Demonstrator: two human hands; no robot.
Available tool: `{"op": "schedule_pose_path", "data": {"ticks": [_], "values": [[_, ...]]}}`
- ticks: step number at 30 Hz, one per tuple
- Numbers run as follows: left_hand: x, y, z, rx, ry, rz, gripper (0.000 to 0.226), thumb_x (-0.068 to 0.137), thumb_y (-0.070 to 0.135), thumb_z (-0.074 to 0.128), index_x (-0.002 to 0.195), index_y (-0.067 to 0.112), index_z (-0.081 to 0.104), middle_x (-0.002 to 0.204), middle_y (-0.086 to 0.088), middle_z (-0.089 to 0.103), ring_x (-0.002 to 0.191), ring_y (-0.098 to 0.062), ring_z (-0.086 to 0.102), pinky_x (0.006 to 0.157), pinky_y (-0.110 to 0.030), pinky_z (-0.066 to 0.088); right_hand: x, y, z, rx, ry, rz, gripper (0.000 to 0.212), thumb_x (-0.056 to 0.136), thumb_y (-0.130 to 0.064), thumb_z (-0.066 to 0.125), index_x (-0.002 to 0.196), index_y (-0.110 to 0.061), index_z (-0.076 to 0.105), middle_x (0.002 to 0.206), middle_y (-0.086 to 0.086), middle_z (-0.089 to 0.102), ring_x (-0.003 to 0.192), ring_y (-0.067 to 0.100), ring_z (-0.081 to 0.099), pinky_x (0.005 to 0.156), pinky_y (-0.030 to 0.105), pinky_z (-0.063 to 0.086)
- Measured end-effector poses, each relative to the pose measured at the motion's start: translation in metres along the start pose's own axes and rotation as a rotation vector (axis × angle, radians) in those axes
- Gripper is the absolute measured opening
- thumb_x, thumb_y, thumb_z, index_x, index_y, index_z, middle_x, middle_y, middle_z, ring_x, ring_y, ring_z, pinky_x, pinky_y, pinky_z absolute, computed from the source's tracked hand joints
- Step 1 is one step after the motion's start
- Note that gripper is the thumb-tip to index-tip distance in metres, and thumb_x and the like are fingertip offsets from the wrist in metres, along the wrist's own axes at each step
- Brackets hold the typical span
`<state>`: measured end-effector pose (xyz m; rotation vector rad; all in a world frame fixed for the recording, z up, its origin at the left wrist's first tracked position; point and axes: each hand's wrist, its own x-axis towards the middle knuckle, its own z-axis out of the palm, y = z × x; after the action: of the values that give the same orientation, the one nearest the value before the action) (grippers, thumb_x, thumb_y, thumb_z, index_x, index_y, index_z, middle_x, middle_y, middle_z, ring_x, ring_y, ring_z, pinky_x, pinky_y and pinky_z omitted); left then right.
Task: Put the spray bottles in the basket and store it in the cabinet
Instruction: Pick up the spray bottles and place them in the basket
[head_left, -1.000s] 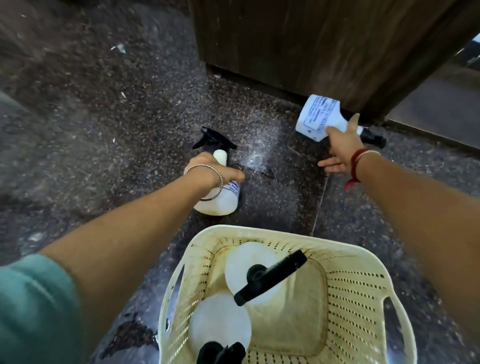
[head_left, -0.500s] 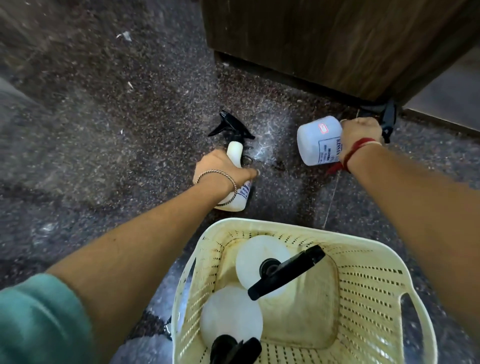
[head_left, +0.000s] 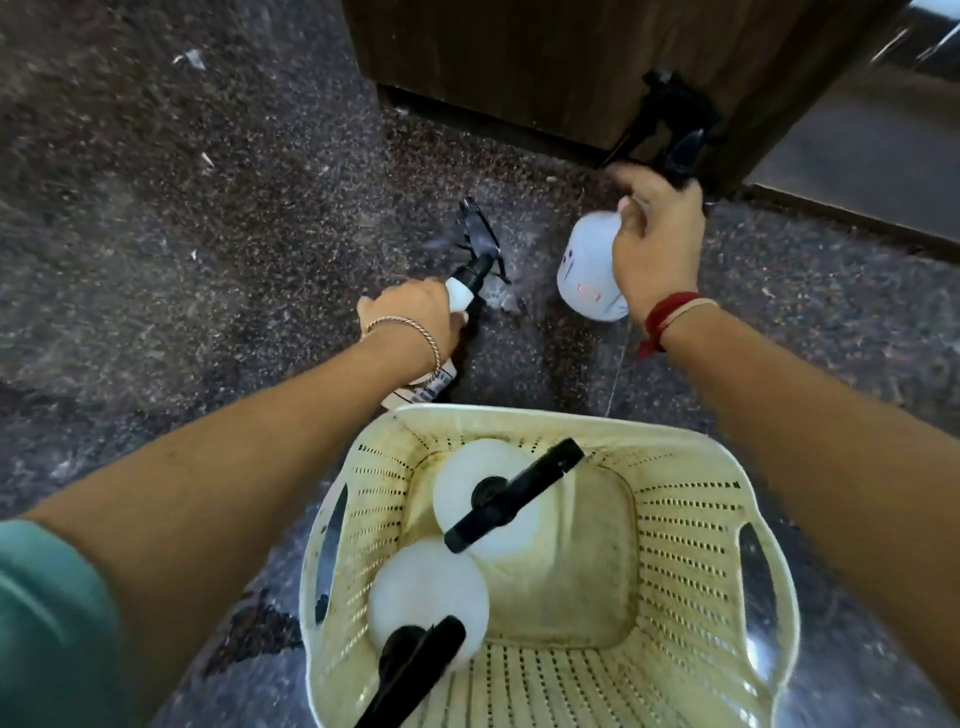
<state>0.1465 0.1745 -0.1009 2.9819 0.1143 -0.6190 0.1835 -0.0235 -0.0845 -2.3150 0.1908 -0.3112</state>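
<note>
A cream perforated basket (head_left: 691, 525) stands on the floor in front of me. Two white spray bottles with black triggers stand upright in its left side, one at the back (head_left: 462, 486), one at the front (head_left: 415, 592). My left hand (head_left: 415, 317) is shut on a third white spray bottle (head_left: 460, 291), tilted just beyond the basket's far left rim. My right hand (head_left: 652, 244) is shut on a fourth white spray bottle (head_left: 587, 265), held off the floor with its black trigger (head_left: 670, 124) pointing away from me.
A dark wooden cabinet (head_left: 545, 62) stands ahead, its corner just behind my right hand. The floor is dark speckled stone (head_left: 182, 234) with small scraps of debris. A paler floor strip (head_left: 872, 150) lies at the right of the cabinet.
Both hands have lifted their bottles. The right bottle has turned from lying sideways to base-toward-me and risen. The left bottle has tilted and come nearer the basket rim.
</note>
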Motion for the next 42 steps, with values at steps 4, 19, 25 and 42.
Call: {"op": "schedule_pose_path", "data": {"ticks": [4,19,25,42], "values": [[-0.038,0.002,-0.037,-0.161,0.214,0.026,0.048,0.096,0.031,0.051,0.129,-0.002,0.041,0.131,-0.024,0.049,0.121,-0.040,0.047,0.096,-0.048,0.042,-0.013,-0.041,-0.050,0.013,0.088,-0.079,0.043,0.094,-0.007,0.037,0.134,-0.016,0.049,0.136,0.024,0.037,0.128,0.032,0.041,0.096,0.002,0.020],[-0.249,0.034,-0.175,-0.434,0.179,0.317,0.048,0.094,0.037,0.049,0.115,-0.006,0.055,0.108,-0.023,0.060,0.102,-0.038,0.055,0.084,-0.044,0.043,-0.116,-0.152,-0.213,0.024,-0.053,-0.028,0.033,0.085,0.007,0.046,0.111,-0.003,0.064,0.117,0.020,0.047,0.103,0.016,0.043,0.086,-0.003,0.027],[-0.310,0.035,-0.126,-0.491,-0.015,0.423,0.025,0.088,0.023,0.066,0.102,0.002,0.064,0.097,-0.017,0.065,0.088,-0.037,0.063,0.062,-0.028,0.042,-0.163,-0.123,-0.218,0.051,-0.182,0.059,0.041,0.090,0.004,0.044,0.124,-0.014,0.060,0.126,0.013,0.042,0.110,0.011,0.040,0.092,-0.004,0.024],[-0.287,0.037,-0.005,-0.515,-0.085,0.037,0.033,0.087,0.035,0.066,0.110,0.012,0.070,0.106,-0.011,0.072,0.099,-0.028,0.066,0.071,-0.032,0.049,-0.212,-0.057,-0.148,-0.083,-0.400,0.163,0.038,0.093,-0.014,0.051,0.132,-0.014,0.053,0.138,0.021,0.034,0.125,0.031,0.045,0.104,0.015,0.021]]}}
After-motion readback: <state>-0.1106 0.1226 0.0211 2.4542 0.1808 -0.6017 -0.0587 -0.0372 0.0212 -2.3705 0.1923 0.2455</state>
